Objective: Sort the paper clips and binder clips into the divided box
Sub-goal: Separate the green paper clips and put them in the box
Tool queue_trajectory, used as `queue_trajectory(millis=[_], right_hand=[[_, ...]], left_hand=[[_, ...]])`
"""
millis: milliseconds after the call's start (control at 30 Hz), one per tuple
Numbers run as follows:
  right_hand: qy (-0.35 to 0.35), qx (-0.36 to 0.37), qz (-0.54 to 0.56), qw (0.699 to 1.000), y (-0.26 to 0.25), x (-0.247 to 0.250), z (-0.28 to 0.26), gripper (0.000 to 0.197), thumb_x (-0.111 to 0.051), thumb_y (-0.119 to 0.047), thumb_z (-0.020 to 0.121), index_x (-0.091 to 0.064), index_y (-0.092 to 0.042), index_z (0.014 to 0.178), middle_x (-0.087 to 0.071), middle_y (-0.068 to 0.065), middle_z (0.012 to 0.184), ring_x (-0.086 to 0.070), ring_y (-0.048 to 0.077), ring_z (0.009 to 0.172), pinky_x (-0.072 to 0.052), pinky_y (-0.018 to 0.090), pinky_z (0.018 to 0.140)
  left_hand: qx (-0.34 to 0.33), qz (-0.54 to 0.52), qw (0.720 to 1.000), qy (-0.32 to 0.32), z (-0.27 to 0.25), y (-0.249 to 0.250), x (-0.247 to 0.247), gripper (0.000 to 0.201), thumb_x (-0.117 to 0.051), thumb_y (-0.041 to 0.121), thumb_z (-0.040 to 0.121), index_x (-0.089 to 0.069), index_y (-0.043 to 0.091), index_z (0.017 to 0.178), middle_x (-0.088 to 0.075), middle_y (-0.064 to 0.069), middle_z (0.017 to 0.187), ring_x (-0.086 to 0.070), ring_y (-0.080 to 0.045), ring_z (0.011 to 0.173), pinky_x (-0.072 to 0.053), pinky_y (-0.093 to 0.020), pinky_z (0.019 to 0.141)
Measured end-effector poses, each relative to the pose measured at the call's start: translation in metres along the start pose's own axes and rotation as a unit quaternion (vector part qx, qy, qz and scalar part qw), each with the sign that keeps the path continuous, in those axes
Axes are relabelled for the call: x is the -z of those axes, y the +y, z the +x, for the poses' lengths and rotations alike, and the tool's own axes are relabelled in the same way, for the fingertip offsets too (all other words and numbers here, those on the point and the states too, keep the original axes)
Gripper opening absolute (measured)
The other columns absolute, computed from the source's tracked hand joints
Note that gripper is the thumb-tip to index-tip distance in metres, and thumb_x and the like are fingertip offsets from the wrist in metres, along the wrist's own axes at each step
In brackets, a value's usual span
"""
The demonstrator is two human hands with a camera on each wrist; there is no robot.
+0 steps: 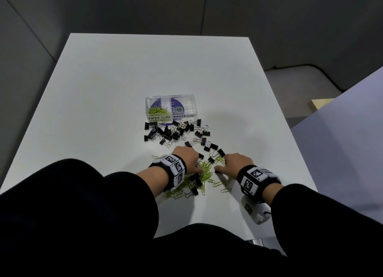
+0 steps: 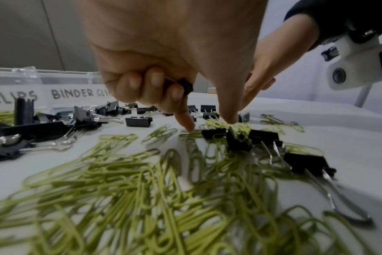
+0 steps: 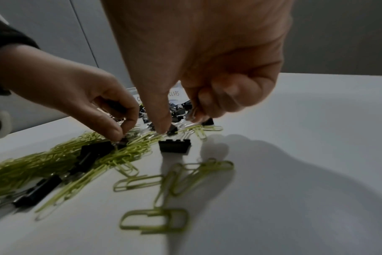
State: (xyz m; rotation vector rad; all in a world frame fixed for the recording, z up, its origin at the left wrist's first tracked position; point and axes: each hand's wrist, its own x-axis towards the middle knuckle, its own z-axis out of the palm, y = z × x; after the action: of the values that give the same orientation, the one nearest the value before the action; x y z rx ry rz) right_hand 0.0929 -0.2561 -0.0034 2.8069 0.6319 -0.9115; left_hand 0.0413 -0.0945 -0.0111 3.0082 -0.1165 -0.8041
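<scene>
White surface [image 1: 103,90], items left to right.

Divided box [image 1: 170,108]: clear plastic, stood at the centre of the surface. Handwritten labels read "PAPER CLIPS" on the left compartment and "BINDER CLIPS" on the right. Green paper clips lay in the left compartment; a purple printed disc showed through, its lettering unreadable.

Binder clips [image 1: 176,131]: black with wire handles, scattered just in front of the box and trailing rightward toward the hands.

Paper clips [image 1: 204,173]: green, heaped near the front edge, a few binder clips mixed in.

Left hand [image 1: 187,158]: palm down over the heap, wrist band with square coded markers. Outer fingers curled, gripping a black binder clip [image 2: 185,86] in the palm; forefinger and thumb reached down to the heap.

Right hand [image 1: 238,162]: palm down beside the left, same marked band. Thumb extended to the surface, other fingers curled; whether they pinched anything could not be told.
</scene>
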Motion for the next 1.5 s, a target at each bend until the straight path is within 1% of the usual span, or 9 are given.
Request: queue_trajectory(millis=[267,400,500,700,933,1067,1200,1300,1500], right_hand=[[-0.033,-0.023,0.106,0.994,-0.013,-0.006,0.008,0.038,-0.059,-0.032,0.082,-0.037,-0.016,0.056,-0.041,-0.001,0.057,-0.043,0.017,0.055,-0.03,0.022,0.046],[-0.036,-0.014,0.111,0.993,-0.019,-0.007,0.007,0.022,-0.06,-0.027,0.08,-0.046,-0.013,0.073,-0.049,0.001,0.072,-0.052,0.021,0.073,-0.04,0.026,0.056],[-0.034,-0.004,0.101,0.994,-0.021,-0.007,0.007,0.019,-0.06,-0.026,0.08,-0.048,-0.012,0.084,-0.053,0.004,0.084,-0.053,0.021,0.078,-0.043,0.029,0.065],[-0.039,0.028,0.084,0.995,-0.023,-0.009,0.009,0.014,-0.054,-0.023,0.083,-0.047,-0.01,0.084,-0.052,0.006,0.088,-0.051,0.022,0.079,-0.042,0.03,0.067],[0.001,0.1,0.113,0.989,-0.022,-0.005,0.001,0.013,-0.047,-0.019,0.088,-0.036,-0.013,0.089,-0.038,-0.003,0.065,-0.043,0.019,0.065,-0.03,0.024,0.05],[-0.003,0.14,0.145,0.98,-0.023,-0.006,-0.005,0.023,-0.048,-0.013,0.086,-0.04,-0.014,0.108,-0.046,-0.001,0.062,-0.041,0.014,0.054,-0.037,0.028,0.052],[-0.027,0.182,0.144,0.972,-0.031,-0.008,-0.012,0.018,-0.041,-0.006,0.089,-0.05,-0.014,0.102,-0.061,0.006,0.084,-0.057,0.021,0.076,-0.051,0.033,0.071],[-0.041,0.21,0.146,0.966,-0.039,-0.011,-0.016,0.016,-0.037,0.0,0.086,-0.046,-0.012,0.085,-0.052,0.004,0.085,-0.048,0.02,0.083,-0.039,0.029,0.069],[-0.019,0.249,0.047,0.967,-0.041,-0.024,-0.02,0.032,-0.056,-0.023,0.087,-0.051,-0.009,0.115,-0.052,0.013,0.114,-0.053,0.028,0.101,-0.044,0.036,0.085]], left_hand=[[0.023,-0.013,1.0,-0.012,-0.003,0.007,-0.003,0.036,-0.05,0.043,0.09,-0.061,0.009,0.097,-0.056,-0.005,0.084,-0.057,-0.025,0.079,-0.041,-0.028,0.063],[0.045,-0.059,0.997,-0.001,-0.007,0.003,-0.009,0.027,-0.043,0.037,0.087,-0.055,0.013,0.082,-0.05,-0.001,0.071,-0.052,-0.022,0.07,-0.039,-0.022,0.054],[0.046,-0.075,0.996,0.012,-0.012,-0.004,-0.007,0.039,-0.032,0.035,0.093,-0.059,0.007,0.093,-0.054,-0.007,0.081,-0.054,-0.022,0.075,-0.049,-0.031,0.069],[0.062,-0.116,0.99,0.048,-0.021,-0.023,0.002,0.029,-0.03,0.03,0.095,-0.048,0.01,0.082,-0.055,-0.011,0.085,-0.055,-0.026,0.076,-0.048,-0.033,0.071],[0.053,-0.206,0.977,0.034,-0.03,-0.037,-0.008,0.025,-0.033,0.022,0.095,-0.053,0.007,0.092,-0.052,-0.004,0.083,-0.049,-0.02,0.073,-0.046,-0.034,0.069],[0.018,-0.218,0.976,0.016,-0.039,-0.039,-0.013,0.013,-0.041,0.016,0.094,-0.052,0.01,0.099,-0.051,-0.002,0.092,-0.048,-0.017,0.08,-0.046,-0.029,0.071],[0.02,-0.201,0.979,0.01,-0.043,-0.037,-0.014,0.008,-0.043,0.011,0.091,-0.041,0.017,0.087,-0.041,0.006,0.074,-0.044,-0.018,0.077,-0.033,-0.023,0.056],[-0.012,-0.166,0.986,0.002,-0.046,-0.031,-0.013,0.009,-0.048,0.021,0.089,-0.049,0.017,0.097,-0.055,-0.002,0.095,-0.048,-0.017,0.08,-0.039,-0.026,0.066],[-0.081,-0.022,0.996,-0.026,-0.043,-0.015,-0.019,0.041,-0.053,0.029,0.091,-0.043,0.018,0.129,-0.054,-0.009,0.12,-0.057,-0.028,0.106,-0.047,-0.037,0.085]])
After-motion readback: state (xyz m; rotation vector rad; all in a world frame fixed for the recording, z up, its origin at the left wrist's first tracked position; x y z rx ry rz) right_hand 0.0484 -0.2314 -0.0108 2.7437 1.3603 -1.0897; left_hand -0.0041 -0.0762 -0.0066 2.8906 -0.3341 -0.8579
